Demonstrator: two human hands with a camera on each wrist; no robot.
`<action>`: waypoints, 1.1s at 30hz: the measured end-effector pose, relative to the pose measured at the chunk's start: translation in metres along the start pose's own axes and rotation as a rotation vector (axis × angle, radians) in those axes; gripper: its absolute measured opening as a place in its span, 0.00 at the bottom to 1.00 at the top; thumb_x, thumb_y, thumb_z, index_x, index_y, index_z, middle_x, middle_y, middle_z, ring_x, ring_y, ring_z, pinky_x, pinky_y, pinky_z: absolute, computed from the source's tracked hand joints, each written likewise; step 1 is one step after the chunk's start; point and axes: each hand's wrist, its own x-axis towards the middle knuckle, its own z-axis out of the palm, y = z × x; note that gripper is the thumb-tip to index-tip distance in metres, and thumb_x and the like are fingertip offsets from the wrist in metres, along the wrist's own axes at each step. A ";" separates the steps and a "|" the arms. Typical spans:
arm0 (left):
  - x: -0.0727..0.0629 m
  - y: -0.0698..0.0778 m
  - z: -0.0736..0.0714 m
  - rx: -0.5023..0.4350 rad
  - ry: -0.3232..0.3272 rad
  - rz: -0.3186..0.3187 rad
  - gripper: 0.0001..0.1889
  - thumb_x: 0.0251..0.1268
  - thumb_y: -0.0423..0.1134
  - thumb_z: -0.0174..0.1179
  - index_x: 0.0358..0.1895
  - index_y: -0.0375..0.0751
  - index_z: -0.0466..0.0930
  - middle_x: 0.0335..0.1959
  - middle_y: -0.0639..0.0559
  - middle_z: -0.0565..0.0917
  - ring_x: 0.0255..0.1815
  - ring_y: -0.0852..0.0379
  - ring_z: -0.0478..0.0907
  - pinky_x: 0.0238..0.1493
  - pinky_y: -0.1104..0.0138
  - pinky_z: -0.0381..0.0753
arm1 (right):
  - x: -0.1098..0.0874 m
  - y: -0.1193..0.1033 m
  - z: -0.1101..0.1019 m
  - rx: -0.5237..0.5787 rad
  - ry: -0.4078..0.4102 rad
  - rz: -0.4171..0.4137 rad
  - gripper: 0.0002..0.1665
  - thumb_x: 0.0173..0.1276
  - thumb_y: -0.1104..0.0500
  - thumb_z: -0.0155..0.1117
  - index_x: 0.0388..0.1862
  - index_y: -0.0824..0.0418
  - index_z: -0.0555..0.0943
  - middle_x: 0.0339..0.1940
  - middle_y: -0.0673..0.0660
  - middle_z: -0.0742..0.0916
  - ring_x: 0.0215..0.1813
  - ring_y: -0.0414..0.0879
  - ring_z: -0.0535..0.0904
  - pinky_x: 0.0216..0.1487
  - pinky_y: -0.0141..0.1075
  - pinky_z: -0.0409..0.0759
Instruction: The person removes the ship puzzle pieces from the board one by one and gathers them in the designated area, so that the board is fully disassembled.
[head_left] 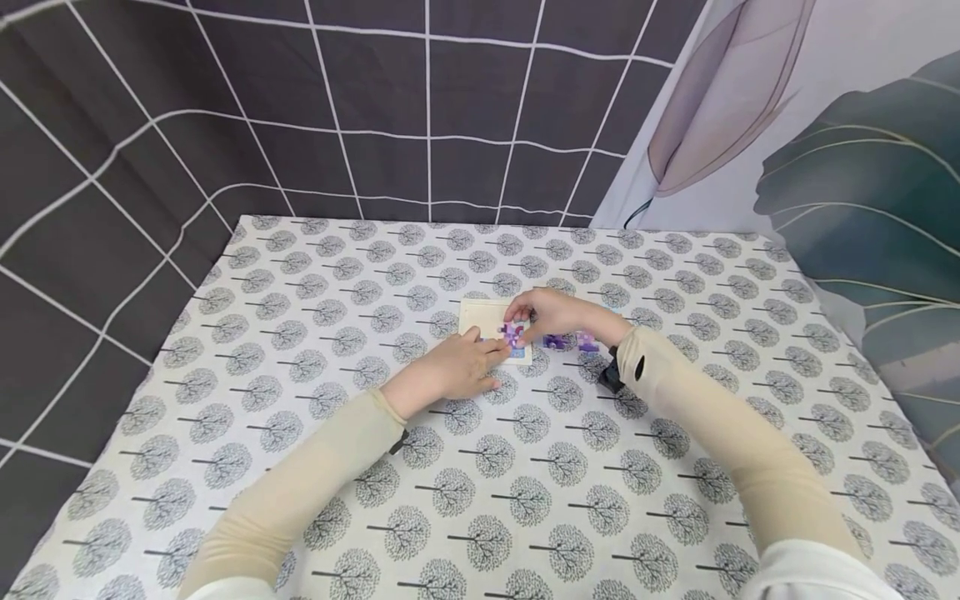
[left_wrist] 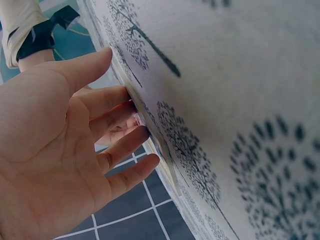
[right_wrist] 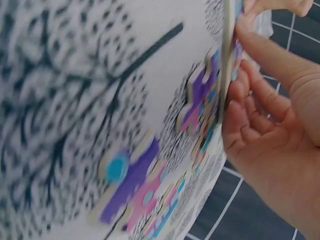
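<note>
A cream puzzle board (head_left: 471, 315) lies flat on the table, with joined purple and pink jigsaw pieces (head_left: 513, 332) in its near right part. My left hand (head_left: 463, 367) rests at the board's near edge, and its extended fingertips touch the board and the pieces. From the other side my right hand (head_left: 553, 312) bends over the board, pinching a purple jigsaw piece between thumb and fingers; the fingers partly hide it. In the right wrist view, the thumb (right_wrist: 270, 55) presses at the board's face. Loose purple jigsaw pieces (right_wrist: 131, 182) lie right of the board.
A white tablecloth (head_left: 480, 467) with a grey tree print covers the table. Behind it hangs a dark curtain (head_left: 382, 92) with white grid lines. More loose pieces (head_left: 587, 342) lie below the right wrist, partly covered by it.
</note>
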 end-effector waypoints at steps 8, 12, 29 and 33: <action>-0.001 0.001 0.000 -0.009 -0.008 -0.009 0.32 0.69 0.55 0.46 0.72 0.48 0.53 0.73 0.55 0.57 0.64 0.48 0.62 0.63 0.56 0.70 | 0.004 0.001 0.000 0.013 -0.035 0.048 0.26 0.47 0.59 0.75 0.47 0.63 0.79 0.38 0.54 0.82 0.42 0.45 0.75 0.50 0.36 0.77; -0.001 0.003 0.001 -0.017 -0.015 -0.005 0.32 0.69 0.55 0.46 0.72 0.48 0.53 0.73 0.55 0.56 0.67 0.45 0.60 0.65 0.54 0.67 | 0.004 0.002 0.001 0.024 -0.051 0.033 0.26 0.48 0.60 0.75 0.46 0.64 0.78 0.36 0.55 0.80 0.40 0.45 0.74 0.47 0.35 0.77; 0.000 0.001 0.003 -0.020 -0.001 -0.012 0.32 0.69 0.54 0.47 0.72 0.48 0.53 0.73 0.55 0.56 0.69 0.44 0.56 0.67 0.53 0.65 | -0.001 0.004 0.002 0.063 0.024 -0.045 0.23 0.48 0.63 0.74 0.44 0.65 0.78 0.37 0.56 0.81 0.41 0.47 0.75 0.45 0.36 0.78; 0.000 0.000 0.002 -0.026 0.005 -0.010 0.32 0.69 0.54 0.47 0.72 0.48 0.53 0.73 0.55 0.56 0.69 0.45 0.57 0.67 0.54 0.65 | -0.003 0.002 0.002 0.044 0.063 -0.077 0.23 0.47 0.63 0.75 0.43 0.65 0.79 0.35 0.57 0.82 0.39 0.47 0.76 0.44 0.37 0.79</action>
